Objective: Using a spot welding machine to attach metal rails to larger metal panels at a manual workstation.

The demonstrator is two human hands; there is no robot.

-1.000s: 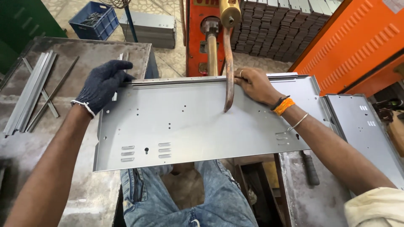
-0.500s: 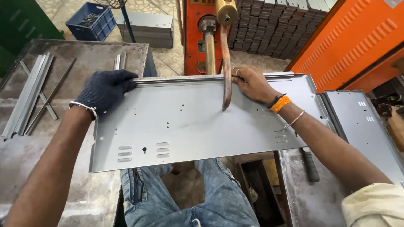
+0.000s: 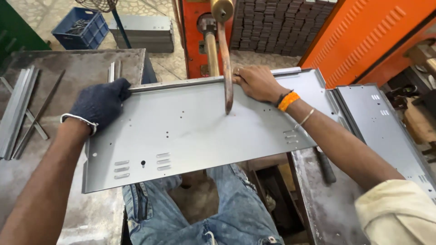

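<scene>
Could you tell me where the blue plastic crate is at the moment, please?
In the head view, the blue crate sits on the floor at upper left, beyond the grey workbench, beside a grey metal box.

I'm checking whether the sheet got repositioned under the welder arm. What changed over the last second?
The grey metal panel slid slightly toward the person's left, so the copper welder arm now meets it further to the right. The gloved left hand moved along with it. Unchanged: both hands keep gripping the panel's far edge, the bare right hand beside the arm, and the second panel lies at right.
</scene>
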